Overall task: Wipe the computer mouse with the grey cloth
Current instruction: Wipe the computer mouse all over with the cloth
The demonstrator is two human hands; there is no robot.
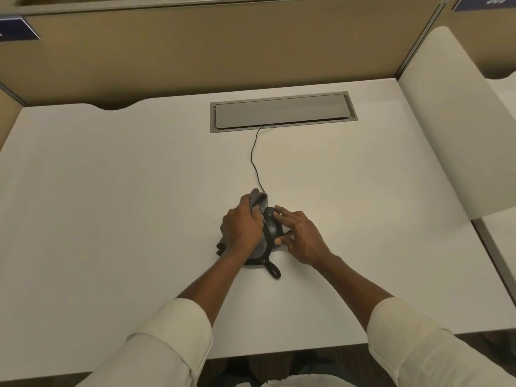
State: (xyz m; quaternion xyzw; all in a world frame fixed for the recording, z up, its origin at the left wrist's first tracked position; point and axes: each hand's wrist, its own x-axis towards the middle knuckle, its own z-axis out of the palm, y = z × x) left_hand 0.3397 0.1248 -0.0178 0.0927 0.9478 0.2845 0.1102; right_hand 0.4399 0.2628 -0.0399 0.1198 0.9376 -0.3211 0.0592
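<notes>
The fingers of the left hand [242,227] are curled shut around the grey cloth [258,201], which is pressed against the left flank of the computer mouse [273,226]; the fingertips themselves are hidden beneath the hand and the fabric. The fingers of the right hand [303,236] are spread and laid loosely on the mouse, forefinger on its front, thumb at its rear edge, so that it is steadied rather than clasped. Much of the mouse's right side is covered by this hand. A bunch of cloth is seen above the left knuckles, and more of it, with a dark edging and a small loop [275,270], is seen just behind the mouse; its full outline cannot be made out. The mouse is set on the white desk [111,205], and a thin cable [254,160] is run forward from it into the grey cable hatch [282,111]. Both forearms are bare up to rolled pale sleeves [173,331], which are cut off by the frame's lower edge.
</notes>
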